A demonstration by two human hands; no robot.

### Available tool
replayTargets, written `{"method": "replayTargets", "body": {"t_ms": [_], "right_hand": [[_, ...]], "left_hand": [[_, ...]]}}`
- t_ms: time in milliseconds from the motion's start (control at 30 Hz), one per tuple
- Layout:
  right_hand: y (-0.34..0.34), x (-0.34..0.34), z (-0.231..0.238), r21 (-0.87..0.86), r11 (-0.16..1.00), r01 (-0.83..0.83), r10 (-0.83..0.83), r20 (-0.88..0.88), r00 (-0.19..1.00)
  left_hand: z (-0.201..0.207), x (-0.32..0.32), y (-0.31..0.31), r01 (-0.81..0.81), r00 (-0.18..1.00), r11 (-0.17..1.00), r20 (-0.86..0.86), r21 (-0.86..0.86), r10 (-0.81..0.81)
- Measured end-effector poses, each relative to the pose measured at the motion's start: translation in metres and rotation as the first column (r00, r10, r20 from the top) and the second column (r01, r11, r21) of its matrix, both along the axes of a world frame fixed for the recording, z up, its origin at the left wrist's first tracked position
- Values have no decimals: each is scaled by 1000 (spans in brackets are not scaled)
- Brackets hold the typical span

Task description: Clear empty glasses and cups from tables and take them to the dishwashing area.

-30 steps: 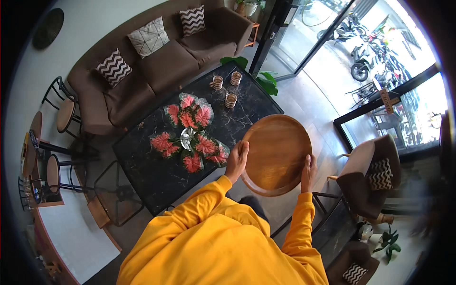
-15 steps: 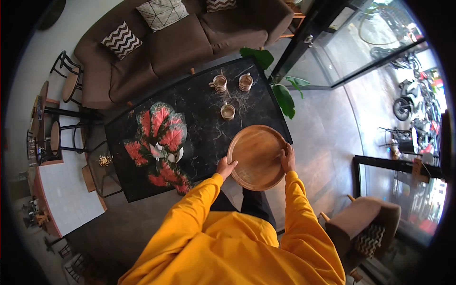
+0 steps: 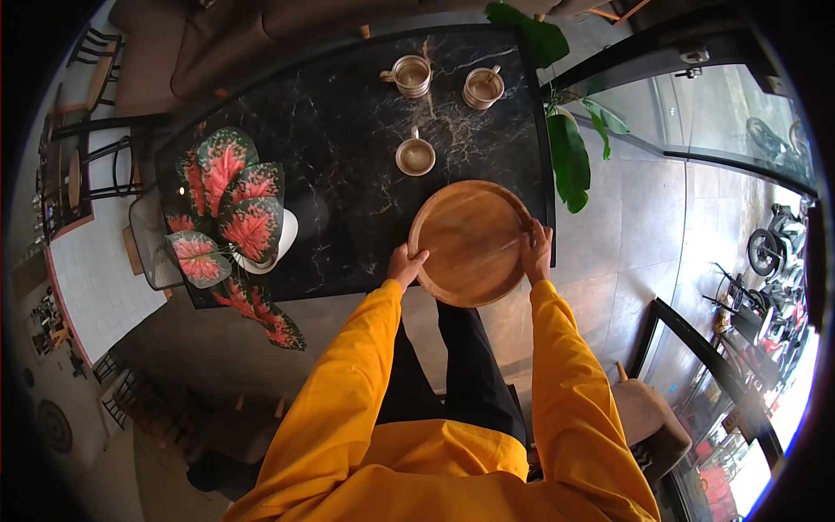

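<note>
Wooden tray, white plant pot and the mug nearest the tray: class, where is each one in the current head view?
Round wooden tray (image 3: 470, 244): head view, middle of its bare inner face.
White plant pot (image 3: 285, 237): head view, its exposed right side.
Nearest mug (image 3: 416, 157): head view, middle of its open top.

Three mugs (image 3: 416, 157), one round wooden tray (image 3: 470, 244)
Two hands (image 3: 406, 265), one tabletop (image 3: 348, 191), one pink-leaved plant (image 3: 252, 230), one white pot (image 3: 285, 237).

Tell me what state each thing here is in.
Round wooden tray: empty, held
Left hand: gripping tray's left rim
Right hand: gripping tray's right rim
Three mugs: upright on black table, contents unclear
Red-and-green leafy plant: standing in white pot
Glass door: open
Motorcycles: parked
</note>
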State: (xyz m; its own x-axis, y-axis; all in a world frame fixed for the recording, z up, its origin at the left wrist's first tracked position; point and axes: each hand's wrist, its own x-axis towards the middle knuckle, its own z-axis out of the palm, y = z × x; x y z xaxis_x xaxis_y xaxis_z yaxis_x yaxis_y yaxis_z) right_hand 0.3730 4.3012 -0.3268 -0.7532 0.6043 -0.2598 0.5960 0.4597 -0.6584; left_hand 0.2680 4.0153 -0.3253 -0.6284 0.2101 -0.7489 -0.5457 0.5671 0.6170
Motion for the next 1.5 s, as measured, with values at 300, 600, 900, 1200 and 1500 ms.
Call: {"method": "replayTargets", "body": {"t_ms": [300, 600, 900, 1200, 1500], "right_hand": [[-7, -13, 2, 325, 945, -18, -29, 138, 990], [-102, -196, 79, 211, 872, -442, 485, -237, 842], [-121, -200, 67, 67, 933, -353, 359, -223, 906], [-96, -64, 90, 7, 925, -381, 380, -67, 922], [-106, -39, 85, 73, 898, -435, 437, -18, 899]], "left_hand": [[-14, 12, 4, -102, 995, 992, -6, 75, 103], [-17, 11, -4, -79, 994, 994, -71, 77, 85], [-18, 12, -2, -41, 999, 999, -21, 23, 41], [-17, 10, 4, -60, 998, 995, -18, 82, 61], [-17, 12, 5, -98, 995, 982, 6, 162, 99]]}}
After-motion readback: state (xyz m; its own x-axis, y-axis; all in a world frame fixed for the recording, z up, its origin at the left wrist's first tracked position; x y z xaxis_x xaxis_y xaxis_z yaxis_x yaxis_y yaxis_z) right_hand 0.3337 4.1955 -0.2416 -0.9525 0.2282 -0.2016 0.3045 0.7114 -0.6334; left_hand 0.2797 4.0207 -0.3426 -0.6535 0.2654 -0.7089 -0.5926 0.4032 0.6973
